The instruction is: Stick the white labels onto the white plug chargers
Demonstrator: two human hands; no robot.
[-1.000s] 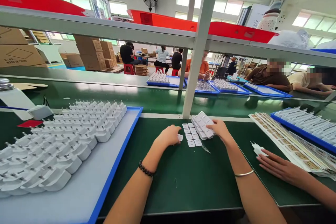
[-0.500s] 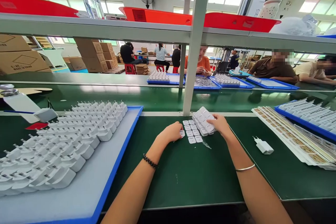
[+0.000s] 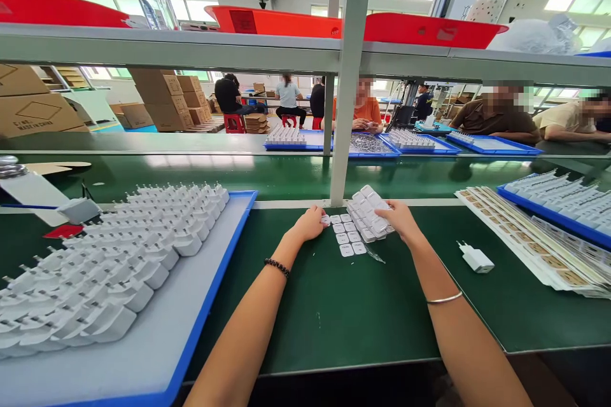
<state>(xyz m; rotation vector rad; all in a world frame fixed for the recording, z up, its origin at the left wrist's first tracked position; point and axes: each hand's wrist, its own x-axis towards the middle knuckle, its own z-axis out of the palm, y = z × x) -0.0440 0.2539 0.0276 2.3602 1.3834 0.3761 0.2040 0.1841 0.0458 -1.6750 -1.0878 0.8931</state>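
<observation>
Small white rounded-square plates with faint print (image 3: pixel 345 237) lie in two columns on the green worktop. At their upper left, my left hand (image 3: pixel 310 224) pinches one more plate (image 3: pixel 326 220) at or just above the worktop; its fingertips are partly hidden. My right hand (image 3: pixel 395 219) grips a stack of white plates (image 3: pixel 367 206), tilted beside the right column, thumb on top. A shred of clear film (image 3: pixel 375 255) lies just below the stack. Some way right of that hand, a white plug charger (image 3: pixel 476 258) lies on its side.
Left, a blue-rimmed tray (image 3: pixel 217 280) holds rows of white plug housings (image 3: pixel 128 261). Right are layered strip sheets (image 3: pixel 529 241) and another blue tray of housings (image 3: pixel 563 203). A grey post (image 3: pixel 341 140) rises behind the plates to a shelf (image 3: pixel 191 51). Co-workers sit beyond.
My left hand has moved away from me with its plate, from beside the middle of the columns to their upper-left end. The right hand still grips the stack. The view has shifted slightly.
</observation>
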